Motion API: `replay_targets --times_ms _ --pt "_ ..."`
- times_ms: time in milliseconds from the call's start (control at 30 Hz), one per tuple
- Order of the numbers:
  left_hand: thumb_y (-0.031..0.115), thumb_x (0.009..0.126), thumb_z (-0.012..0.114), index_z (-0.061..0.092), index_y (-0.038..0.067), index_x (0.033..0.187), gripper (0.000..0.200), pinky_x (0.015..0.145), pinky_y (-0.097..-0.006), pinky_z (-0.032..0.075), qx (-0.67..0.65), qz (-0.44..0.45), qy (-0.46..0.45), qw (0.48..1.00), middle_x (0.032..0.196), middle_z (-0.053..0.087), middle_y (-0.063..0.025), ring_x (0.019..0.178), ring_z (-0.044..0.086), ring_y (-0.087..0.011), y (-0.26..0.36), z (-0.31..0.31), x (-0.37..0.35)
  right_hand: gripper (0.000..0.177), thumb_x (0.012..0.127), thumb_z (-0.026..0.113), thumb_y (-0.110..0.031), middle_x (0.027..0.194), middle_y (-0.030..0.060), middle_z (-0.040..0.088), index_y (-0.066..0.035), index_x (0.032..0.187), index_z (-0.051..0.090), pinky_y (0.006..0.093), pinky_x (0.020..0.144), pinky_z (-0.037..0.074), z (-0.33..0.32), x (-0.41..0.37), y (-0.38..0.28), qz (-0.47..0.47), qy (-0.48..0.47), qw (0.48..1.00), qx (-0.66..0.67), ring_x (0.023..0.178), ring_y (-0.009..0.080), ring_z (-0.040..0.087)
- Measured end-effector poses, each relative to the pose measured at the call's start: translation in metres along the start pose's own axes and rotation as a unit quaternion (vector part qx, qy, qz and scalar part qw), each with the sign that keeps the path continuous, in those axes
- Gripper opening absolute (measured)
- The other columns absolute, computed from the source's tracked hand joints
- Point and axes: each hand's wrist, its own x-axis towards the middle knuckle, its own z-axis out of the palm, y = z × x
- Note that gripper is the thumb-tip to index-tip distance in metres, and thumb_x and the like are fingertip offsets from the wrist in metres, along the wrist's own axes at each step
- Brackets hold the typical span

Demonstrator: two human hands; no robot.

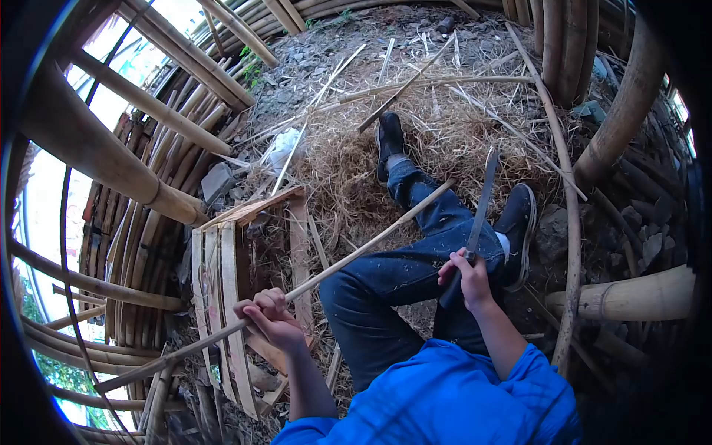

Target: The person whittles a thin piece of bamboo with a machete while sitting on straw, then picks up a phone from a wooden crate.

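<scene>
My left hand [273,319] is closed round a long, thin bamboo strip [371,243], which runs slantwise from the lower left up over my bent leg. In my right hand [467,278] is the handle of a long-bladed knife [484,196]; its blade points up and away, over my lower leg and apart from the strip. Both hands are in front of my body, above my legs [386,271] in dark trousers.
A wooden crate [236,297] stands on my left. Bamboo shavings [341,163] cover the ground ahead, with loose strips across them. A long pole [569,222] lies to the right. Thick bamboo posts [630,104] and stacked poles [148,245] flank me, and a white plastic bag [282,150] lies ahead.
</scene>
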Motion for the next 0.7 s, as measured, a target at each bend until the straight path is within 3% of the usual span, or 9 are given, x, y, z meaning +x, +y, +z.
replay_targets --times_ms 67,167,233,367,433,467,567,633,700 --pt "0.033 0.104 0.035 0.032 0.013 0.085 0.028 0.074 -0.0334 0.036 -0.055 -0.074 0.135 0.987 0.068 0.031 -0.0008 0.068 0.035 -0.015 0.012 0.005 0.001 0.013 0.092 0.056 -0.016 0.072 0.0156 0.065 -0.005 0.086 0.051 0.0326 0.055 0.054 0.007 -0.001 -0.001 0.014 -0.005 1.0 0.01 0.058 0.0219 0.064" --pt "0.034 0.104 0.035 0.033 0.013 0.083 0.03 0.072 -0.0322 0.034 -0.133 -0.083 0.174 0.972 0.069 0.03 -0.0007 0.067 0.033 -0.0149 0.009 0.007 -0.008 0.015 0.093 0.057 -0.017 0.083 0.0167 0.067 -0.005 0.087 0.05 0.0336 0.057 0.055 0.019 0.022 0.01 0.045 -0.011 0.999 0.002 0.062 0.0218 0.066" --pt "0.035 0.104 0.034 0.035 0.012 0.082 0.032 0.076 -0.0344 0.039 -0.144 -0.088 0.162 0.972 0.07 0.032 -0.0014 0.07 0.038 -0.0165 0.017 0.007 -0.02 0.016 0.094 0.056 -0.019 0.1 0.0174 0.066 -0.005 0.089 0.05 0.0356 0.066 0.057 0.032 0.029 0.017 0.065 -0.02 0.998 0.009 0.077 0.0234 0.068" --pt "0.039 0.104 0.031 0.038 0.01 0.083 0.036 0.097 -0.047 0.043 -0.16 -0.115 0.151 0.969 0.077 0.039 -0.0043 0.083 0.05 -0.0239 0.03 0.011 -0.044 0.015 0.095 0.054 -0.016 0.119 0.0215 0.057 -0.003 0.1 0.047 0.0395 0.075 0.058 0.056 0.04 0.041 0.11 -0.044 0.989 0.089 0.089 0.0295 0.067" --pt "0.041 0.103 0.03 0.042 0.009 0.086 0.038 0.102 -0.0484 0.041 -0.139 -0.171 0.21 0.953 0.082 0.045 -0.0068 0.09 0.051 -0.0268 0.038 0.016 -0.056 0.012 0.095 0.054 -0.014 0.122 0.0204 0.055 -0.004 0.097 0.049 0.0414 0.076 0.058 0.068 0.035 0.05 0.131 -0.066 0.98 0.134 0.093 0.0298 0.066" --pt "0.042 0.103 0.03 0.047 0.007 0.091 0.041 0.104 -0.0491 0.041 -0.146 -0.168 0.154 0.963 0.093 0.051 -0.0109 0.105 0.052 -0.0309 0.039 0.003 -0.064 0.012 0.095 0.054 -0.014 0.122 0.0204 0.055 -0.004 0.097 0.049 0.0414 0.076 0.058 0.074 0.033 0.053 0.137 -0.065 0.979 0.134 0.093 0.0298 0.066" --pt "0.044 0.103 0.029 0.05 0.005 0.095 0.044 0.102 -0.0496 0.042 -0.082 -0.227 0.211 0.947 0.1 0.053 -0.0137 0.114 0.05 -0.0337 0.049 -0.001 -0.078 0.007 0.096 0.052 -0.016 0.126 0.02 0.054 -0.008 0.095 0.052 0.042 0.08 0.057 0.084 0.026 0.056 0.128 -0.122 0.968 0.178 0.1 0.0299 0.064" --pt "0.043 0.103 0.029 0.054 0.002 0.106 0.048 0.104 -0.0508 0.041 -0.079 -0.244 0.177 0.95 0.107 0.057 -0.0143 0.12 0.05 -0.0322 0.056 -0.014 -0.09 0.009 0.096 0.052 -0.016 0.126 0.0179 0.054 -0.007 0.095 0.054 0.0418 0.081 0.057 0.086 0.023 0.056 0.13 -0.137 0.967 0.173 0.102 0.0282 0.062" --pt "0.044 0.103 0.03 0.054 0.002 0.114 0.05 0.101 -0.0454 0.043 0.009 -0.394 0.181 0.901 0.11 0.058 -0.0149 0.114 0.054 -0.0292 0.064 -0.023 -0.102 0.012 0.095 0.053 -0.016 0.116 0.015 0.059 -0.005 0.096 0.057 0.0405 0.078 0.058 0.086 0.019 0.06 0.117 -0.121 0.976 0.139 0.094 0.0247 0.065"
